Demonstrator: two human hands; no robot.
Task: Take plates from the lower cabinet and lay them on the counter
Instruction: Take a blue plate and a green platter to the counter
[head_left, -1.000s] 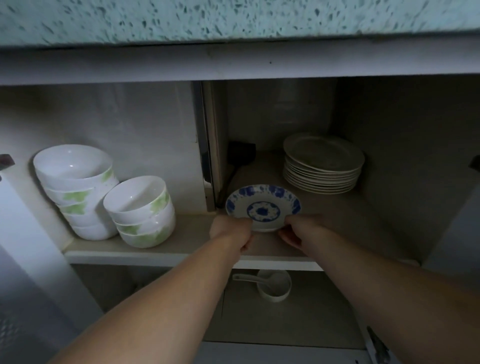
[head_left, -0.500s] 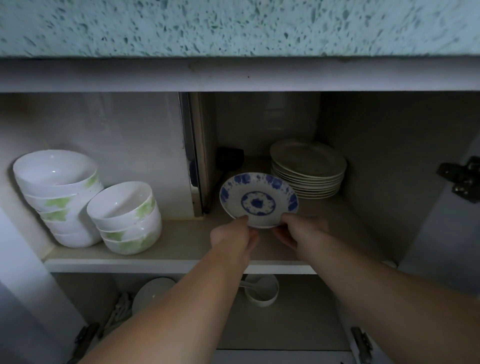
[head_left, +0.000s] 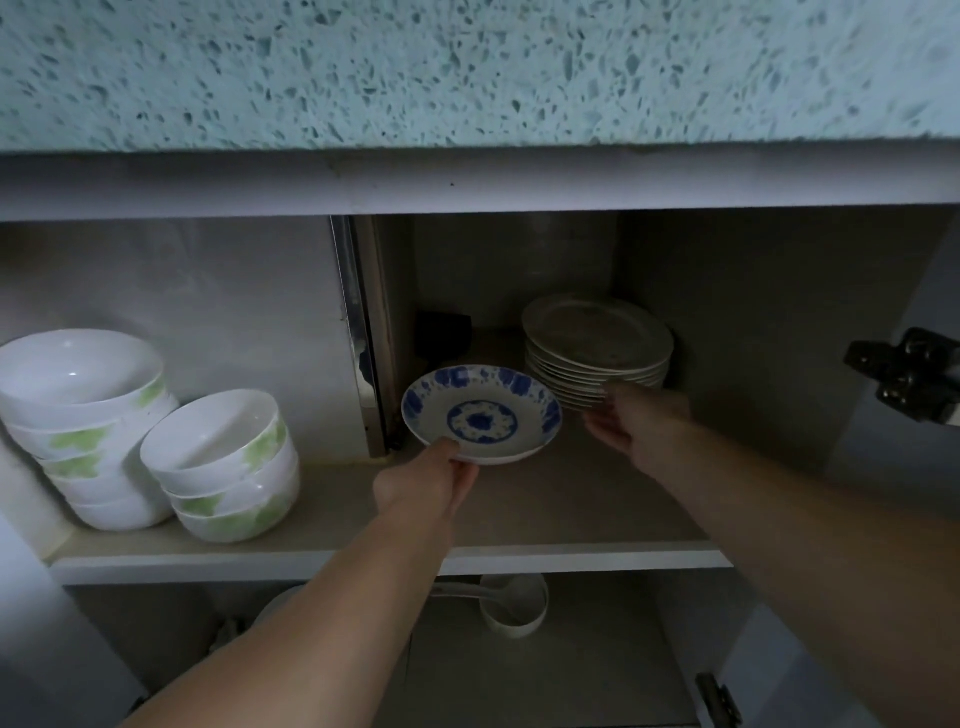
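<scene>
A small blue-and-white patterned plate (head_left: 482, 414) is held above the cabinet shelf (head_left: 519, 558), tilted slightly toward me. My left hand (head_left: 428, 480) grips its near rim from below. My right hand (head_left: 636, 423) is off the plate, fingers spread, reaching to the front of a stack of several pale plates (head_left: 597, 343) at the back right of the shelf. Its fingertips are at the lower rims of the stack; contact is hard to judge in the dim light. The speckled green counter (head_left: 467, 73) runs across the top of the view.
Two stacks of white bowls with green leaves (head_left: 83, 415) (head_left: 223, 462) stand on the shelf's left side. A metal divider post (head_left: 363, 332) splits the cabinet. Below the shelf a white cup with a spoon (head_left: 514, 605) sits. A door hinge (head_left: 909, 379) juts out at right.
My right hand has let go of the patterned plate and moved right toward the plate stack. My left hand alone now holds the plate, lifted slightly off the shelf.
</scene>
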